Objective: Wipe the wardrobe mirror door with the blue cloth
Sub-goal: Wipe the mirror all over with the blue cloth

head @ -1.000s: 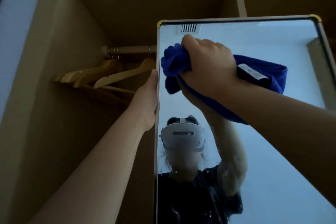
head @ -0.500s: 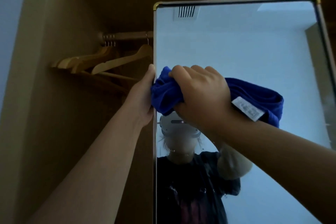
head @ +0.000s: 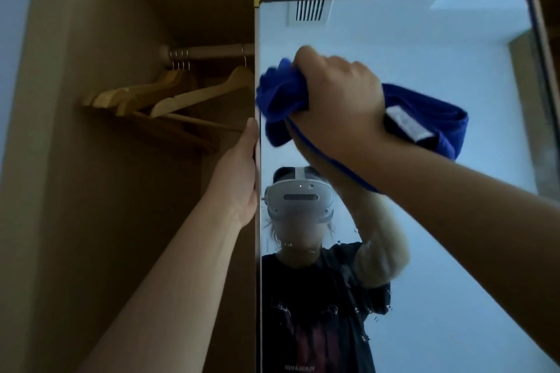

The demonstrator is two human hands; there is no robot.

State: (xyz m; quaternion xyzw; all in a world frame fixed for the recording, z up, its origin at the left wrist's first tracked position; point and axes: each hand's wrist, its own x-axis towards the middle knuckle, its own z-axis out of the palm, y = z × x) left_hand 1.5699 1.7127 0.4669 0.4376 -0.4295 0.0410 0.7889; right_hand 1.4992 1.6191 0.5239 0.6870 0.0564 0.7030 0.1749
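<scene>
The wardrobe mirror door (head: 439,48) fills the right half of the view, framed with gold corners. My right hand (head: 339,103) is shut on the bunched blue cloth (head: 278,100) and presses it against the glass near the door's left edge, below the top. A white label shows on the cloth's trailing end. My left hand (head: 239,179) grips the door's left edge just below the cloth, fingers hidden behind the door. The mirror reflects a person wearing a headset.
The open wardrobe interior (head: 100,191) lies to the left. Several wooden hangers (head: 169,97) hang from a rail (head: 209,50) close to the door's edge. Small droplets or specks dot the lower glass.
The cloth went from near the mirror's top down to level with my left hand, then back up a little. My left hand kept its hold on the door edge.
</scene>
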